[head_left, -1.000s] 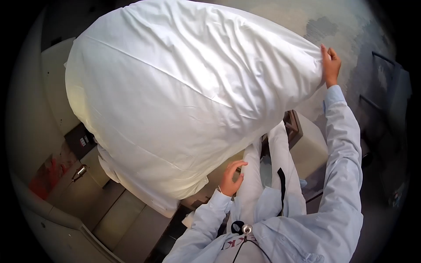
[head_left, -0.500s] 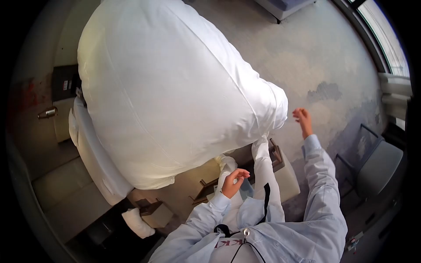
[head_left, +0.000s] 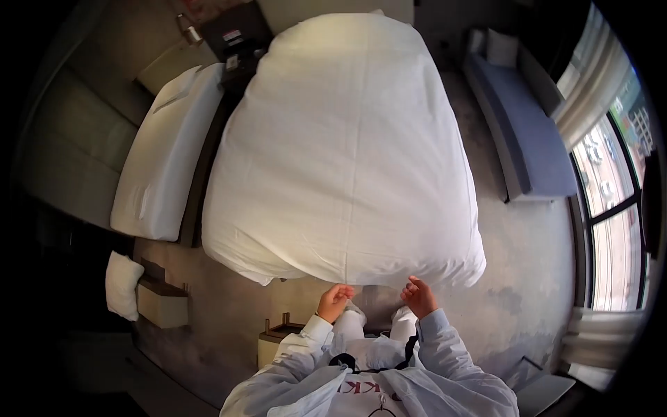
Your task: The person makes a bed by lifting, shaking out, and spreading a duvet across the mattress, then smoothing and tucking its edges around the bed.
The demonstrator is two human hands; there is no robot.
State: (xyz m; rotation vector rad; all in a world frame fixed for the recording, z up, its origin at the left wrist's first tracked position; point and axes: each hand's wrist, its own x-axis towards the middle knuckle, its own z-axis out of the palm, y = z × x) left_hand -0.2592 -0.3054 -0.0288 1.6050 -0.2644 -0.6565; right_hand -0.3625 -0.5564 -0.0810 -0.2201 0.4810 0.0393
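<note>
Left hand [head_left: 335,302] and right hand [head_left: 419,298], fingers partly curled, grip indeterminable, just beside the near edge of 1 broad white fabric duvet [head_left: 347,153], left of a long blue upholstered sofa [head_left: 521,128].

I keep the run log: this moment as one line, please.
left hand: by duvet edge | right hand: by duvet edge | contact: unclear

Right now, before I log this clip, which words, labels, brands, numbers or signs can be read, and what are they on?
"KK": red letters on the shirt; any further letters are unclear or covered.
Label on the dark panel at upper left: too small and blurred to read.
View through the window: no legible lettering.
White bedding: no text visible.
</note>
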